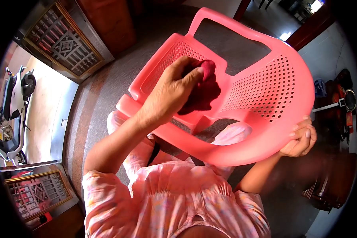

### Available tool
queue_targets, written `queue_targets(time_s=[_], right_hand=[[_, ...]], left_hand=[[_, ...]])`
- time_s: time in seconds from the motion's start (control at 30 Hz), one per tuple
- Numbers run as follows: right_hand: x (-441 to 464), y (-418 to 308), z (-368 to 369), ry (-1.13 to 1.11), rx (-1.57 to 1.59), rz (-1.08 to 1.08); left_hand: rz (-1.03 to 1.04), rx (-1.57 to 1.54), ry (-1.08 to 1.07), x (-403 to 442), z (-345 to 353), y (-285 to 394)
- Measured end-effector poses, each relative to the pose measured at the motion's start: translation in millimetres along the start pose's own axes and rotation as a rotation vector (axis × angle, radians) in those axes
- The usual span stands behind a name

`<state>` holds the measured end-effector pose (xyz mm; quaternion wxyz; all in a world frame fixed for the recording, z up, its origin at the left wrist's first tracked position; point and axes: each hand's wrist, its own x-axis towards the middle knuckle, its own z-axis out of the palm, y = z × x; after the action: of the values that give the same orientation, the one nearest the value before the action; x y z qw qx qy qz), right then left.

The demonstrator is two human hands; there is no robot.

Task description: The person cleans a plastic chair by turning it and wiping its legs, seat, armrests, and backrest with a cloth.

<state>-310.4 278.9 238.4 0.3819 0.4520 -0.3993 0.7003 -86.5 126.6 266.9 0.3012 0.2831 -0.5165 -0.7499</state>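
A pink plastic armchair (pixel 261 85) with a perforated back and seat is tilted in front of me, over my legs. My left hand (pixel 172 85) is closed around a crumpled dark red cloth (pixel 207 73) above the chair's seat. Part of the cloth hides under my fingers, and dark shadow lies around it, so I cannot tell whether it touches the seat. On the right, my right hand (pixel 301 139) grips the outer rim of the chair's back, fingers curled over the edge.
Grey floor (pixel 103 83) surrounds the chair. An open doorway on the left shows a parked motorbike (pixel 16 111) outside, beside metal-grille door panels (pixel 63 43). Dark wooden furniture (pixel 329 182) and cluttered items (pixel 345 99) stand along the right wall.
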Motion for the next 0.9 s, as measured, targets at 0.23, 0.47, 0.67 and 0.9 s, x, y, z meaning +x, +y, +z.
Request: queue_targets(time_s=[0.23,0.47,0.67,0.9], right_hand=[[5,-6,-4,-0.07,0.017,0.075],[7,1,-20,-0.175,-0.017,0.056],[6,4,-21,-0.191,-0.045,0.034],[8,-4,-20,-0.225,-0.05,0.09]], left_hand=[[0.802,0.908,-0.377,-55,11,-88],[0.839,1.318,0.077,-69,-55,-74],[0.707,1.392,0.763,-47,-174,-73],[0.326,-0.172,0.819,-64,-229,-105]])
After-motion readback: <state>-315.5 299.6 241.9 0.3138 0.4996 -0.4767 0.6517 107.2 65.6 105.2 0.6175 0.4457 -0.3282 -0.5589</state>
